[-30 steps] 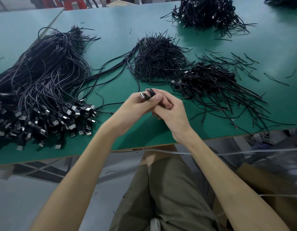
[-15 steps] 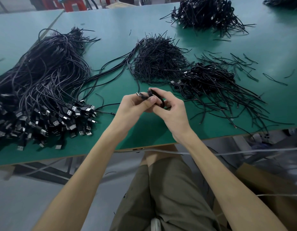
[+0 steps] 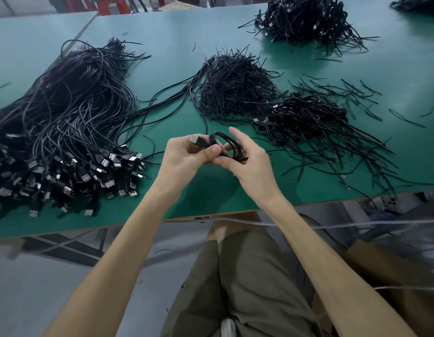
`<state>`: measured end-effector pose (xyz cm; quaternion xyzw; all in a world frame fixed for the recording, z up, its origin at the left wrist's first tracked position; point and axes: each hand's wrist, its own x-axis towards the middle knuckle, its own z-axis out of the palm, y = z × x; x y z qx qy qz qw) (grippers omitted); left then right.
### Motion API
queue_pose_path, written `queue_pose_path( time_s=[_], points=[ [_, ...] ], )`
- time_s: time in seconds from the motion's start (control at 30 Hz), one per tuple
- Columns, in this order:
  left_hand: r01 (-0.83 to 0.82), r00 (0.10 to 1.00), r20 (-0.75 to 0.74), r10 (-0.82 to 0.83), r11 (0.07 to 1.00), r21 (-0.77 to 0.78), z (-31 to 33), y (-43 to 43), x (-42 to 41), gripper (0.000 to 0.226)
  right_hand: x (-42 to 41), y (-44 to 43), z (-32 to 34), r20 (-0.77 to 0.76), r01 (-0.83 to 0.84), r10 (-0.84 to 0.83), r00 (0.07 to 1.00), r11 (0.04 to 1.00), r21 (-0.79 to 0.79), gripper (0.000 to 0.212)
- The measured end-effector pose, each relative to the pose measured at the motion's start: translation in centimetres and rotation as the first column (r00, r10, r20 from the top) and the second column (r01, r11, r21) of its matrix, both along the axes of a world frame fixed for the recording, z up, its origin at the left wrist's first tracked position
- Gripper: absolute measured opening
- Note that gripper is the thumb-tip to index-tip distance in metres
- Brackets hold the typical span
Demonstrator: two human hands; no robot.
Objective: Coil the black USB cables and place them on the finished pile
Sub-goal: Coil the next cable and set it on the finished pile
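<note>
I log one coiled cable (image 3: 226, 144), held above the tabletop (image 3: 167, 45) near its front edge, between both grips. Left grip (image 3: 184, 159) pinches it with the thumb just behind its USB plug (image 3: 197, 140), which points up and left. Right grip (image 3: 250, 164) has fingers curled round the loops, index raised. Loops too bunched to count. Five heaps on the tabletop: plug-ended bundle (image 3: 65, 113) left, short-strand heap (image 3: 235, 88) centre, coiled pile (image 3: 306, 115) right of the grips, far heap (image 3: 306, 20), corner heap (image 3: 415, 1).

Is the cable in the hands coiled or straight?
Coiled: the USB cable forms several loops, held by the left hand and the right hand.
</note>
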<state>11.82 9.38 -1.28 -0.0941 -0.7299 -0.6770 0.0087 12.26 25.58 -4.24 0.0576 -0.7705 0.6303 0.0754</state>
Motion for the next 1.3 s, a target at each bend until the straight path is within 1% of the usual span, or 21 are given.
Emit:
queue_pose_path(
  time_s=[0.03, 0.13, 0.2, 0.27, 0.33, 0.4, 0.5, 0.57, 0.6, 0.67, 0.73, 0.77, 0.8, 0.83, 0.9, 0.97, 1.07, 1.13, 1.2, 1.27, 1.3],
  points=[
    [-0.001, 1.0, -0.005, 0.001, 1.0, -0.005, 0.0, -0.1, 0.0, 0.006, 0.0, -0.1, 0.0, 0.02, -0.008, 0.008, 1.0, 1.0, 0.021, 0.066],
    [-0.004, 1.0, -0.002, 0.004, 1.0, -0.029, -0.1, -0.3, -0.2, 0.007, 0.2, -0.1, 0.0, 0.029, -0.047, 0.044, 0.999, 0.994, 0.094, 0.034],
    [-0.001, 1.0, 0.011, 0.001, 0.997, -0.072, -0.2, -0.7, -0.4, 0.005, 0.4, 0.0, 0.2, 0.005, -0.054, 0.054, 0.999, 0.988, 0.146, 0.022],
    [0.021, 0.998, 0.06, -0.014, 0.992, -0.122, -0.2, -1.3, -0.6, 0.003, 0.5, -0.2, 0.4, -0.029, -0.052, 0.061, 0.998, 0.969, 0.241, 0.016],
    [0.012, 0.994, 0.111, 0.006, 0.987, -0.162, -0.1, -1.7, -0.7, 0.017, 0.7, -0.6, 0.5, -0.047, -0.046, 0.063, 0.997, 0.95, 0.309, 0.015],
    [-0.013, 0.995, 0.095, 0.04, 0.964, -0.267, 0.1, -2.1, -0.7, 0.025, 0.9, -0.8, 0.5, -0.066, -0.039, 0.065, 0.996, 0.941, 0.335, 0.013],
    [-0.022, 0.997, -0.069, -0.016, 0.856, -0.516, 0.4, -2.6, -0.7, 0.026, 1.1, -0.9, 0.5, -0.103, -0.047, 0.094, 0.99, 0.92, 0.389, 0.013],
    [-0.033, 0.984, -0.152, -0.088, 0.755, -0.654, 0.7, -3.0, -0.7, 0.025, 1.1, -0.9, 0.5, -0.122, -0.053, 0.119, 0.985, 0.894, 0.445, 0.014],
    [-0.03, 0.977, -0.168, -0.132, 0.696, -0.718, 0.8, -3.0, -0.7, 0.026, 1.1, -1.0, 0.4, -0.13, -0.055, 0.132, 0.983, 0.879, 0.474, 0.015],
    [0.012, 0.966, -0.134, -0.22, 0.558, -0.83, 0.7, -2.9, -0.6, 0.028, 1.1, -1.0, 0.3, -0.142, -0.053, 0.151, 0.978, 0.843, 0.536, 0.018],
    [0.061, 0.962, -0.064, -0.267, 0.435, -0.898, 0.5, -2.7, -0.3, 0.03, 1.1, -1.0, 0.1, -0.155, -0.039, 0.162, 0.975, 0.804, 0.593, 0.019],
    [0.08, 0.959, -0.035, -0.28, 0.39, -0.917, 0.5, -2.7, -0.2, 0.031, 1.1, -1.0, 0.1, -0.164, -0.032, 0.168, 0.972, 0.787, 0.616, 0.019],
    [0.103, 0.957, -0.009, -0.29, 0.369, -0.924, 0.5, -2.7, -0.1, 0.031, 1.2, -1.1, 0.1, -0.175, -0.026, 0.175, 0.969, 0.774, 0.633, 0.02],
    [0.132, 0.955, 0.016, -0.297, 0.376, -0.917, 0.5, -2.7, -0.1, 0.032, 1.2, -1.1, 0.2, -0.188, -0.019, 0.181, 0.965, 0.766, 0.642, 0.02],
    [0.189, 0.951, 0.057, -0.304, 0.427, -0.884, 0.8, -2.6, -0.1, 0.034, 1.4, -1.2, 0.3, -0.216, -0.001, 0.189, 0.958, 0.756, 0.655, 0.019],
    [0.208, 0.956, 0.077, -0.283, 0.469, -0.858, 1.1, -2.5, 0.1, 0.037, 1.7, -1.3, 0.3, -0.255, 0.027, 0.188, 0.948, 0.754, 0.657, 0.014],
    [0.216, 0.965, 0.102, -0.242, 0.509, -0.834, 1.4, -2.5, 0.3, 0.045, 1.9, -1.5, 0.6, -0.316, 0.077, 0.159, 0.935, 0.781, 0.62, 0.012],
    [0.183, 0.969, 0.07, -0.236, 0.503, -0.844, 1.5, -2.3, 0.4, 0.051, 2.0, -1.6, 0.8, -0.332, 0.095, 0.138, 0.933, 0.796, 0.598, 0.01],
    [0.103, 0.975, -0.004, -0.223, 0.47, -0.876, 1.2, -2.0, 0.5, 0.05, 2.0, -1.6, 0.8, -0.329, 0.096, 0.118, 0.937, 0.818, 0.567, 0.01],
    [0.04, 0.979, -0.061, -0.193, 0.477, -0.878, 0.8, -1.7, 0.3, 0.044, 1.9, -1.6, 1.0, -0.315, 0.087, 0.1, 0.944, 0.843, 0.531, 0.02],
    [0.023, 0.984, -0.071, -0.166, 0.507, -0.862, 0.6, -1.6, 0.2, 0.042, 2.0, -1.5, 1.2, -0.31, 0.082, 0.101, 0.945, 0.847, 0.526, 0.028]
  ],
)
